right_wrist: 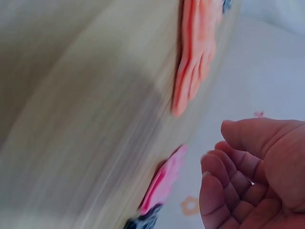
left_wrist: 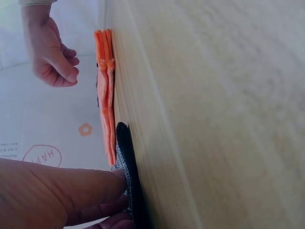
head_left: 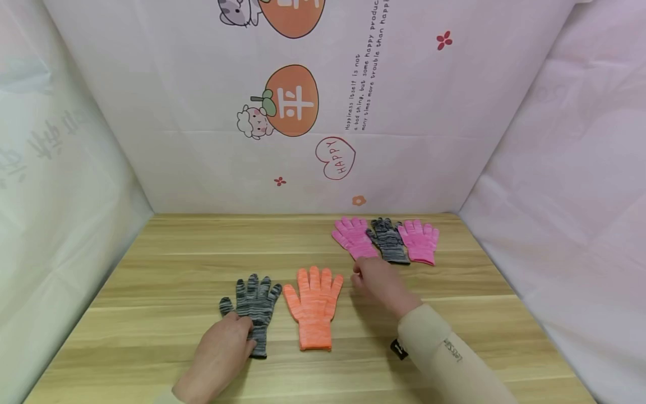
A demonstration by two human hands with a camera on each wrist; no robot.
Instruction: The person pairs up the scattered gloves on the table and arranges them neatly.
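In the head view my left hand (head_left: 222, 350) rests on the lower part of a grey-and-black striped knit glove (head_left: 254, 303) lying flat. Up close in the left wrist view, the thumb and fingertips touch the grey glove (left_wrist: 126, 162) by its dark edge. Just right of it lies an orange glove (head_left: 315, 314), fingers pointing away. My right hand (head_left: 381, 280) is near the cuff of a pink glove (head_left: 354, 235) at the back. Loosely curled and holding nothing, the right hand (right_wrist: 252, 181) hovers above the table in its own wrist view.
Beside the back pink glove lie another dark striped glove (head_left: 388, 241) and a second pink glove (head_left: 420, 241). A small black tag (head_left: 398, 349) shows by the right sleeve. Printed white cloth (head_left: 202, 168) walls the wooden table (head_left: 166, 280) at back and sides.
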